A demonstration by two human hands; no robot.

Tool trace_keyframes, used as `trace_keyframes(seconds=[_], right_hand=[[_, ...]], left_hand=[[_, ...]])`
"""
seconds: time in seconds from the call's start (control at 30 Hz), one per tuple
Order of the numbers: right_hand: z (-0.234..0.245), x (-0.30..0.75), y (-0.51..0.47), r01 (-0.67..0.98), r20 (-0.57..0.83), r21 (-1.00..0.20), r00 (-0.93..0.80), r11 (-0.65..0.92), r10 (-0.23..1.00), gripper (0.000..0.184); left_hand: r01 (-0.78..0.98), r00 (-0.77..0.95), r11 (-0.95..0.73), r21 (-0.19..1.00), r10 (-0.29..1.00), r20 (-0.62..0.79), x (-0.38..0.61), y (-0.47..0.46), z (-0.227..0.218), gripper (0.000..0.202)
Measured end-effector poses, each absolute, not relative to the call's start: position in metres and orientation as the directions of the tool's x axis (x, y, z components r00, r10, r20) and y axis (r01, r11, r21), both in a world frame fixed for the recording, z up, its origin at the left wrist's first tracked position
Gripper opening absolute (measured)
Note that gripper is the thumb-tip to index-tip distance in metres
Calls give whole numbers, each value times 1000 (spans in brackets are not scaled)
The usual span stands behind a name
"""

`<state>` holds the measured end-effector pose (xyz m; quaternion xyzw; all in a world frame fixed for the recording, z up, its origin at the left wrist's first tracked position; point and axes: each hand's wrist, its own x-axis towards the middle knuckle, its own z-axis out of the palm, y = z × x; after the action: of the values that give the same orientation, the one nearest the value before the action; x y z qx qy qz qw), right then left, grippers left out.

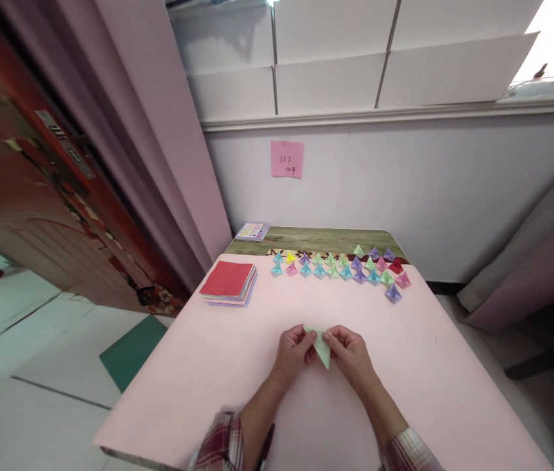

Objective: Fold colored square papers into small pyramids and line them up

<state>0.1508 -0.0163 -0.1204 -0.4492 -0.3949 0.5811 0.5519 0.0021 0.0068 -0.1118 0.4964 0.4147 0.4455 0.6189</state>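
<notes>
A light green folded paper triangle [322,347] lies on the pink table [198,379], point toward me. My left hand [294,351] pinches its left edge with curled fingers. My right hand [352,351] pinches its right edge the same way. Both hands rest on the table near its middle. Farther back lie several small folded paper shapes [340,268] in two rows, in blue, pink, green, purple and yellow.
A stack of square coloured paper [229,282] with a red sheet on top sits at the back left. A small paper pack [252,231] lies on the wooden strip behind. A pink note [287,159] hangs on the wall. A green sheet [132,350] lies on the floor at left.
</notes>
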Motion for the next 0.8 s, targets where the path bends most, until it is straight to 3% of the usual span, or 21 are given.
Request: trace_keyframes(seconds=[0.6,0.8], right_hand=[[-121,150,-15,-245,-84,-966,-5,-82,996,33],[-123,154,-15,-206,-43,-978,114,-19,993,30]], left_hand=[[-95,115,12,995,993,-1,3,5,-111,39],[-54,307,39,998,951,-21,4,3,-109,31]])
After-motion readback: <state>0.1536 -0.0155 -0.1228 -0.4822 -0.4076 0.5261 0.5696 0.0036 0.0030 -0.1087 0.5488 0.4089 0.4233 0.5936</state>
